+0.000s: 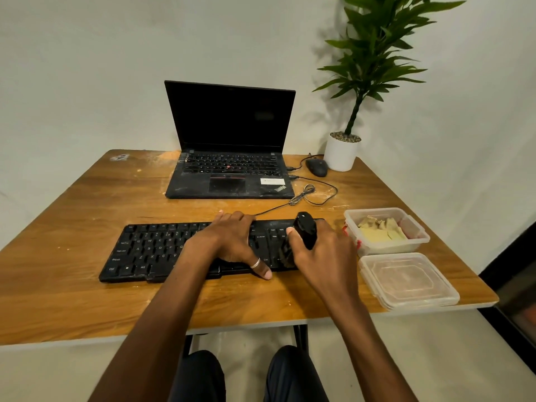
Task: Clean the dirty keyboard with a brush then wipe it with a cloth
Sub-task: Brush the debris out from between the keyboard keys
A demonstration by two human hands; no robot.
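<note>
A black, dust-speckled keyboard (150, 250) lies across the wooden table (87, 300). My left hand (232, 242) lies over its middle, fingers across the far edge and thumb at the near edge, holding it. My right hand (322, 253) grips a black brush (306, 229) by its handle, with the bristles down on the keys at the keyboard's right end. A yellowish cloth (380, 230) lies folded in an open clear plastic box (417, 239) just right of the keyboard.
Behind the keyboard stands an open dusty black laptop (229, 158), with a mouse (316, 167) and a coiled cable (307, 195) to its right. A potted plant (342, 153) occupies the back right corner. The box's lid (406, 281) lies at the table's right edge.
</note>
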